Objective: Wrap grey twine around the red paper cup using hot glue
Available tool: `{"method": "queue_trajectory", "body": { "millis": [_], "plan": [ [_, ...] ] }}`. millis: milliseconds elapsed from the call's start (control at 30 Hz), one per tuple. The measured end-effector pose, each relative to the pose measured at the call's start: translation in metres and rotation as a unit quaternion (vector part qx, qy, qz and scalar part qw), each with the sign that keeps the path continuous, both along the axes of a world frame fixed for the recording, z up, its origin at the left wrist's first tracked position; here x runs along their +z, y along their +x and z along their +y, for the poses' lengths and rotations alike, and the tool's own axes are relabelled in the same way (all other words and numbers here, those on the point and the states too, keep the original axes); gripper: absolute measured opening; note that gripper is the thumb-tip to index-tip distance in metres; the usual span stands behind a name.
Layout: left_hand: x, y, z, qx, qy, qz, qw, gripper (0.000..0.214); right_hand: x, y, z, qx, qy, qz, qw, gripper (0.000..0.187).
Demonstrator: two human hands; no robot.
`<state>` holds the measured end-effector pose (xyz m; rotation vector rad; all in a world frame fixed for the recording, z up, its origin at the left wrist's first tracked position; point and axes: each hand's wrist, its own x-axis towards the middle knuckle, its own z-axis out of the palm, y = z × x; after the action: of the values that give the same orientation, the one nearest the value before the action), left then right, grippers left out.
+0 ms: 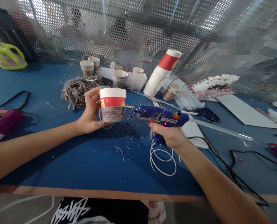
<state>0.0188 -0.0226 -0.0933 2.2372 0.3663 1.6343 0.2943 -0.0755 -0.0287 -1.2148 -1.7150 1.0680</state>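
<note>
My left hand (91, 109) grips a paper cup (112, 101), white at the rim with a red band, and holds it above the table. Grey cord (112, 114) is wound around the cup's lower half, and a loose strand hangs at its left side. My right hand (168, 132) is closed around the handle of a blue glue gun (155, 112), whose small red light is on. The nozzle points left and meets the cup's right side at the top edge of the winding; whether it touches is hard to tell. A long clear glue stick (220, 127) sticks out of the gun's back.
Behind the cup lie a heap of grey cord (74, 90), several small handled buckets (120, 77) and a leaning stack of paper cups (160, 74). White cord (163, 158) coils near my right hand. Magenta glue guns (5, 119) rest at both sides. Perforated metal (138, 34) stands along the back.
</note>
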Motion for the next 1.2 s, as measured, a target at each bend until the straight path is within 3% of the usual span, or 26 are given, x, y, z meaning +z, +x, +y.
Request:
{"method": "queue_trajectory", "body": {
  "millis": [433, 733, 967, 1100, 1200],
  "plan": [
    [-0.001, 0.002, 0.0, -0.026, -0.009, -0.026, 0.999, 0.093, 0.005, -0.004, -0.001, 0.015, 0.008, 0.009, 1.0, 0.019],
    [-0.004, 0.001, -0.004, 0.017, -0.066, -0.043, 0.997, 0.093, 0.003, -0.003, 0.0, 0.013, 0.025, 0.014, 1.0, 0.019],
    [0.002, 0.002, -0.003, -0.053, 0.001, -0.044, 0.998, 0.088, 0.002, -0.003, 0.002, 0.026, 0.037, -0.003, 0.999, 0.019],
    [0.003, 0.002, -0.002, -0.06, 0.007, -0.037, 0.998, 0.089, -0.001, -0.001, 0.004, 0.019, 0.059, -0.029, 0.998, 0.017],
    [0.002, 0.002, -0.003, -0.047, 0.003, -0.038, 0.998, 0.093, -0.001, 0.002, 0.011, 0.011, 0.076, -0.105, 0.992, 0.018]
  ]
}}
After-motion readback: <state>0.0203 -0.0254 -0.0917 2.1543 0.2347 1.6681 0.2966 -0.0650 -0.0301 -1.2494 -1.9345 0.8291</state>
